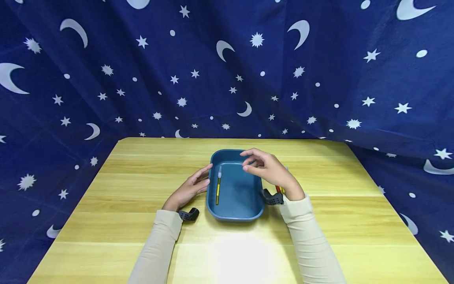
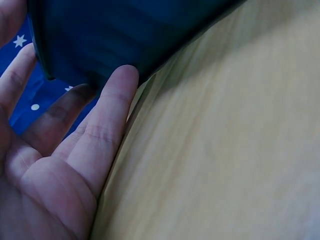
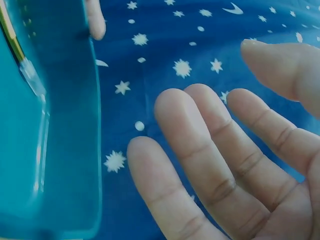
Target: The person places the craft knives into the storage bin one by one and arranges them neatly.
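Note:
A blue rectangular tray [image 1: 235, 217] with rounded corners stands on the wooden table. Inside it, along the left side, lies a slim yellow pen-like stick [image 1: 218, 191] with a clear cap at its far end; the right wrist view shows this capped stick [image 3: 14, 40] too. My left hand [image 1: 189, 191] touches the tray's left wall, its fingers extended along the outside. Over the tray's right rim hovers my right hand [image 1: 264, 166], fingers loosely bent and holding nothing. Close beside the tray, red and yellow sticks [image 1: 280, 189] show in part, mostly hidden beneath my right wrist.
The pale wooden table [image 1: 124, 189] reaches out on both sides of the tray. Behind it and at the sides hangs a dark blue cloth [image 1: 198, 47] with moons and stars. A black wrist mount [image 1: 272, 197] sits near the tray's right rim.

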`<state>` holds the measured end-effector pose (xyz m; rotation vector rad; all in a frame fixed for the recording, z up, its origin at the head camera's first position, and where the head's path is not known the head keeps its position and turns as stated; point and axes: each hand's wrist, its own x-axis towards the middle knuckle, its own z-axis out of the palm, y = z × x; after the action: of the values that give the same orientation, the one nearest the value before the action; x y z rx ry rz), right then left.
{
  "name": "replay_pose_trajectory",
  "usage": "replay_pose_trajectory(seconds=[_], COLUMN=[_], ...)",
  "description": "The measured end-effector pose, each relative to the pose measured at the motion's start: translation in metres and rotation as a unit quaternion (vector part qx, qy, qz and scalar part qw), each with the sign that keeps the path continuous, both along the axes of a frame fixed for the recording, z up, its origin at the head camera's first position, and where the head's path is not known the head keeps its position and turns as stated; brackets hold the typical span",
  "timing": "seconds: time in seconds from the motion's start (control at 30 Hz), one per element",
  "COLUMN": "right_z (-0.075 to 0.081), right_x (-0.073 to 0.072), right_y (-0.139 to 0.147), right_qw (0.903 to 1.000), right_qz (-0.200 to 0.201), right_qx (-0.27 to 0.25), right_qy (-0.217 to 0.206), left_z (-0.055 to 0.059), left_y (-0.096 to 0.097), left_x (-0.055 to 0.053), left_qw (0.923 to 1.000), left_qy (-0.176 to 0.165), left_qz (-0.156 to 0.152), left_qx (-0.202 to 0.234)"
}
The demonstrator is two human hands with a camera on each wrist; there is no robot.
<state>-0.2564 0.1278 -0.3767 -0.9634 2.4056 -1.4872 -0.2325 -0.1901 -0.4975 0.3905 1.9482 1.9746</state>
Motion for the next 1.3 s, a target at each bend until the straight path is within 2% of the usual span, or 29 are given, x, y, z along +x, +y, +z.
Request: replay_pose_trajectory(seconds=[0.2, 0.47, 0.83, 1.3], right_z=[0.006, 0.008, 0.005, 0.003], right_x=[0.001, 0.001, -0.005, -0.011], right_y=[0.009, 0.014, 0.036, 0.068], right_qw=[0.9996, 0.9995, 0.9998, 0.9970], right_qz=[-0.024, -0.026, -0.018, -0.039], right_qx=[-0.011, -0.016, 0.003, -0.035], right_qy=[0.002, 0.008, -0.005, -0.056], left_z=[0.000, 0.000, 0.002, -0.001], left_y=[-0.003, -0.004, -0.001, -0.001], left_x=[0.001, 0.008, 0.005, 0.002], left_qw=[1.0000, 0.9999, 0.9999, 0.9999], left_qy=[0.000, -0.008, -0.007, -0.004], left_qz=[0.003, 0.007, 0.006, 0.001], left_qx=[0.001, -0.006, -0.010, -0.009])
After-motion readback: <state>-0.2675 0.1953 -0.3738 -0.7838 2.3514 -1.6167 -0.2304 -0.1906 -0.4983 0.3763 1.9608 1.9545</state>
